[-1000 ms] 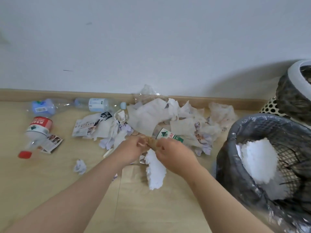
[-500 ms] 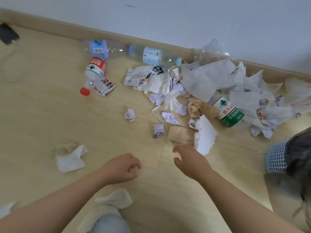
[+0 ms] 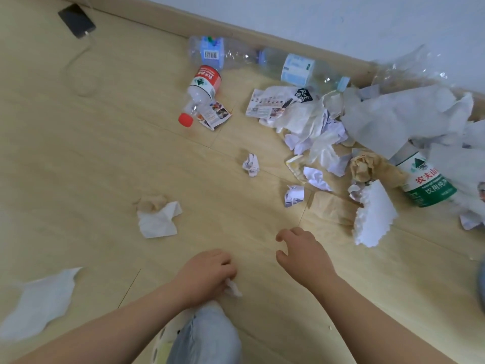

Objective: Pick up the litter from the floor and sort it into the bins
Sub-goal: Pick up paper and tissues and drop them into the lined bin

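L hand [image 3: 207, 274] sits low by the knee [image 3: 207, 334], fingers curled on a small white scrap [image 3: 234, 288] that pokes out beneath them. Half a sec back the same hand shows nothing in it, so this looks like a fresh pick. R hand [image 3: 304, 256] hangs over bare floor [image 3: 78, 166], fingers loosely bent and apart, holding nothing. Both hands are now pulled back from the main pile. 1 s back they are on the brown paper [image 3: 363, 168]; that and the scalloped white sheet [image 3: 372, 216] now lie loose on the floor. View has swung left, so the bins, earlier at right, are out of frame. Most litter is unsorted: folded tissue [image 3: 157, 219], paper ball [image 3: 250, 165], red-label bottle [image 3: 203, 88], green-label bottle [image 3: 425, 179]. Judgement: scrap needs carrying back right to a bin; task is early, w/ plenty left.
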A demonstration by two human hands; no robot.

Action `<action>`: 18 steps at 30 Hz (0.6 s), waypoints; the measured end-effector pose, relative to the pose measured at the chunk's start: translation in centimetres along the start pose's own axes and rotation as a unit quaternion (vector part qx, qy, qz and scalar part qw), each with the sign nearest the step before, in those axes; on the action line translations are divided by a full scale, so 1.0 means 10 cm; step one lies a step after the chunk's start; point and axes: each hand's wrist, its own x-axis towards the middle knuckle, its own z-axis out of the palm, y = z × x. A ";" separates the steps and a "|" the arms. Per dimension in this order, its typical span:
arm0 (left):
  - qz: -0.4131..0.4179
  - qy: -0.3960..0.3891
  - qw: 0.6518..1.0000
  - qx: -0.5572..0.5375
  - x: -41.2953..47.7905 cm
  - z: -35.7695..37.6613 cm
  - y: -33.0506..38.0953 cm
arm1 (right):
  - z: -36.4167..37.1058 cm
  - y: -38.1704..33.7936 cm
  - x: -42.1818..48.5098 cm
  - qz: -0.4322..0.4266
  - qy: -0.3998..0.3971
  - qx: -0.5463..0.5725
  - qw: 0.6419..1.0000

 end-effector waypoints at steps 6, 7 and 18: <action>-0.312 0.172 0.888 -0.291 0.11 -0.12 0.05 | 0.07 -0.17 0.01 -0.019 0.001 0.018 1.000; -0.332 0.202 0.867 -0.313 0.11 -0.13 0.04 | 0.08 -0.19 0.01 -0.020 0.004 0.023 1.000; -0.448 0.253 0.743 -0.428 -0.37 -0.45 -0.15 | 0.22 -0.72 0.18 -0.031 -0.008 0.089 0.996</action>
